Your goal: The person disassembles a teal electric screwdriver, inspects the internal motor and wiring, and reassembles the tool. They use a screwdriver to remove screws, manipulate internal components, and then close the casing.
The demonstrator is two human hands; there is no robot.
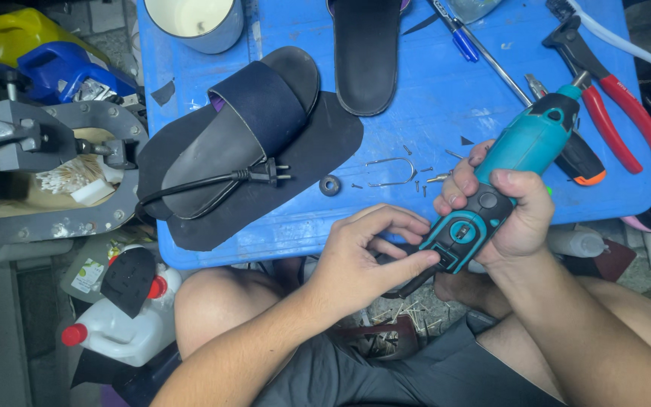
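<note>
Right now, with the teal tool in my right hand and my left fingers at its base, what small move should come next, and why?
Probably keep the right hand gripping the teal rotary tool steady while the left hand finishes at its base, where the fingertips press. The black plug lies unconnected on the sandal.

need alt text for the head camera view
A right hand grips a teal rotary tool over a blue table while the left hand presses its base. A dark sandal, a power plug and red pliers lie on the table.
</note>
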